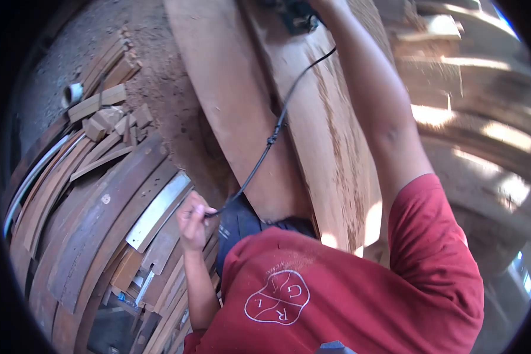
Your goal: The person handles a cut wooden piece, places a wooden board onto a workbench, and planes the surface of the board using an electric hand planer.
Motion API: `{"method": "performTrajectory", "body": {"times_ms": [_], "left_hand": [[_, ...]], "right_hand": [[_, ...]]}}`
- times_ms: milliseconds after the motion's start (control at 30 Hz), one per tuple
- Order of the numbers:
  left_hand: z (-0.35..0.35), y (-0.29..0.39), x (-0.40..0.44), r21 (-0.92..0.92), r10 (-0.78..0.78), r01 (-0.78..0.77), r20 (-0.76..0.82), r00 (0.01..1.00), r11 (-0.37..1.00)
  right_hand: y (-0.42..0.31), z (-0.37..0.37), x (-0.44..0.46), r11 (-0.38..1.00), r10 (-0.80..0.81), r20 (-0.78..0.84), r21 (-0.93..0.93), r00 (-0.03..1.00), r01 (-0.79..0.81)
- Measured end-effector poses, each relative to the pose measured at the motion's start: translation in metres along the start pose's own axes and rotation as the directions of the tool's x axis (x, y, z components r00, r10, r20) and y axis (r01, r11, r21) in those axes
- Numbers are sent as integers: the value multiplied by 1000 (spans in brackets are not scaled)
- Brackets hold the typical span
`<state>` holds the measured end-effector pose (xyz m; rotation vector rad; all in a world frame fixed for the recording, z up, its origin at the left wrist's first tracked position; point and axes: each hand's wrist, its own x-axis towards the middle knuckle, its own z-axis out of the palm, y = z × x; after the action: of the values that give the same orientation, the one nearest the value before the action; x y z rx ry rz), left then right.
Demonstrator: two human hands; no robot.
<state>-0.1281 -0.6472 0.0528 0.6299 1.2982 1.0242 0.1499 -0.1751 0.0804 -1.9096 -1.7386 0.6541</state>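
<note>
My left hand (193, 221) is closed around a black cable (270, 140) at the left of my body. The cable has a knot midway and runs up across the boards to a dark green power tool (298, 17). At the top edge, my right hand (329, 5) is on this tool, partly cut off by the frame. The tool rests on a long, light wooden board (330, 135) with shavings along it. Beside that lies a second, reddish-brown board (236, 112), with a dark gap between the two.
Stacked planks (109, 206) fill the left side, with a pale metallic strip (159, 211) on them. Wood offcuts (109, 121) and a white pipe piece (72, 95) lie farther up. Sunlit timber (484, 127) at the right is blurred.
</note>
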Motion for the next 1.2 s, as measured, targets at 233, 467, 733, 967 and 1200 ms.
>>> {"method": "performTrajectory", "body": {"times_ms": [233,467,733,967,1200], "left_hand": [[47,-34,-67,8,40,-42,136,990,999],[125,-82,-152,489,-94,-282,613,785,825],[131,-73,-172,563,-192,-223,584,789,795],[108,-45,-156,500,-219,14,354,909,866],[87,-22,-101,411,-198,50,328,924,910]], "right_hand": [[163,-94,-390,997,74,-36,-15,997,-75],[267,-212,-811,809,562,127,123,817,-575],[239,-202,-758,794,563,93,216,821,-569],[181,-140,-537,829,535,128,111,835,-548],[104,-84,-306,951,308,23,9,951,-309]]}}
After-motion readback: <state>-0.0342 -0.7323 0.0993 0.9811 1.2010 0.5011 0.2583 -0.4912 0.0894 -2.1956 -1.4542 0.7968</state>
